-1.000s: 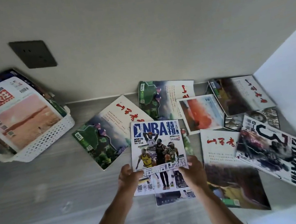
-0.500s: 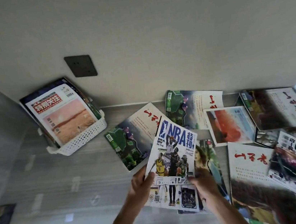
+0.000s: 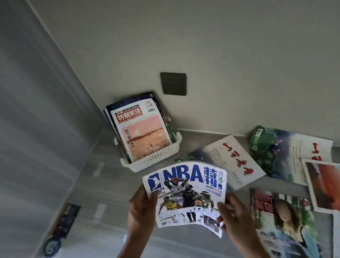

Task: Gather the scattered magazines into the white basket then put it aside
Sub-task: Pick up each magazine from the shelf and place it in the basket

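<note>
You grip NBA magazine (image 3: pixel 187 195) both sides, left hand (image 3: pixel 142 210), right hand (image 3: pixel 233 215), cover bowed, just short of basket (image 3: pixel 153 159); probably for upright slot-in.

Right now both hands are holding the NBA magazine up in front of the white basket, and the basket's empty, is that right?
Not quite. In the head view both the left hand and the right hand do hold the NBA magazine in front of the white basket, but the basket is not empty: several magazines already stand in it, a red-titled one in front.
</note>
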Demonstrator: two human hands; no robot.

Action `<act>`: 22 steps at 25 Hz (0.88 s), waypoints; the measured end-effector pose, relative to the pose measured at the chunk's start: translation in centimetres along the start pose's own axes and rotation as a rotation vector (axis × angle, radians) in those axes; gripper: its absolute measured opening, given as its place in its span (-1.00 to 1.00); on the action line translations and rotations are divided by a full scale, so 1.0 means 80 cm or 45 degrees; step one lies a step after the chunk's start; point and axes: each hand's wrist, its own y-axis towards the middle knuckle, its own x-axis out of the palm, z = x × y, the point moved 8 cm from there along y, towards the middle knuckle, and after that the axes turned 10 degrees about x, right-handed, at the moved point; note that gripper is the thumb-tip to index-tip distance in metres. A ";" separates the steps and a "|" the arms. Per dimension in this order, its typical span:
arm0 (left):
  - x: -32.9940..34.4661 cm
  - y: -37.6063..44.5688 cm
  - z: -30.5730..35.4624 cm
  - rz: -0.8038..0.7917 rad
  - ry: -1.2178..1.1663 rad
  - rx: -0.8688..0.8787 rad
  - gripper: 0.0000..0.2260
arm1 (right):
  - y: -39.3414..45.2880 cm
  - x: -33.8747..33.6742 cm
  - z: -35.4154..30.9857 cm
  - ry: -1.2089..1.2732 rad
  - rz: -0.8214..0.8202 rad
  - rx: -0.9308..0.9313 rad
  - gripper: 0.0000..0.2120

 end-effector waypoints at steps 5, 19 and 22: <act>-0.036 0.025 0.000 0.045 0.023 0.002 -0.65 | 0.021 0.038 -0.057 -0.083 0.072 -0.091 -0.88; -0.127 0.285 0.022 0.419 -0.488 -0.176 -0.81 | 0.200 0.201 -0.300 -0.268 0.236 -0.511 -0.82; -0.119 0.298 0.018 0.377 -0.479 -0.138 -0.82 | 0.218 0.197 -0.297 -0.238 0.278 -0.517 -0.82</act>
